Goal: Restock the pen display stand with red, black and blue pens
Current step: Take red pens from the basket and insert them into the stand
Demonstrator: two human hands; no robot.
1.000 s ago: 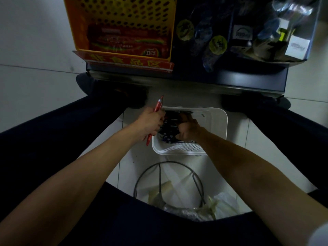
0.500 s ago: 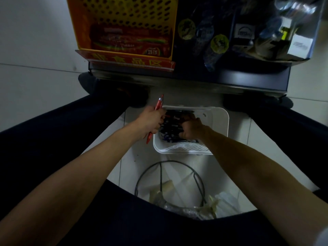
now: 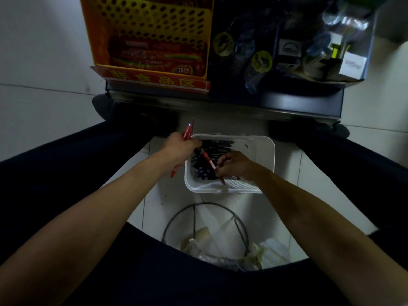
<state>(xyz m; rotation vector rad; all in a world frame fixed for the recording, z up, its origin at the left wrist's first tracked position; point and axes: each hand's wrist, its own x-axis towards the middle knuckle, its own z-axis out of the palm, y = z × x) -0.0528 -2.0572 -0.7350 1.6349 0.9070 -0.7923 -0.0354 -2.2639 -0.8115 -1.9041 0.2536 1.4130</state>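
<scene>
underfoot and all round, pale tiled floor [image 3: 44,107] with grey grout lines, in dim light. at the top, dark shelf unit [image 3: 220,104] standing on that floor. on its left half, yellow perforated crate [image 3: 145,21] with red packets inside and a red label strip [image 3: 152,79] in yellow characters along the front edge. on its right half, clear bottles [image 3: 251,71] and a small white box [image 3: 352,65], labels too dark to read. to either side, dark trouser legs [image 3: 66,155] spread wide, framing the work area. near the bottom, round wire bin [image 3: 194,217] lined with a crumpled plastic bag [image 3: 273,250], on the floor just short of the basket. in the middle, white plastic basket [image 3: 268,155] flat on the tiles, slotted base bare at the near end, far half filled with a heap of dark pens [image 3: 212,151]; black or blue, cannot tell. at the basket's left rim, left hand [image 3: 181,146], fingers curled round an upright red pen [image 3: 188,131] sticking out above and below the fist; one pen or two, cannot tell. over the basket's near side, right hand [image 3: 234,164], fingertips pinching the low end of a slanted red pen [image 3: 208,159] lying across the dark heap.
</scene>
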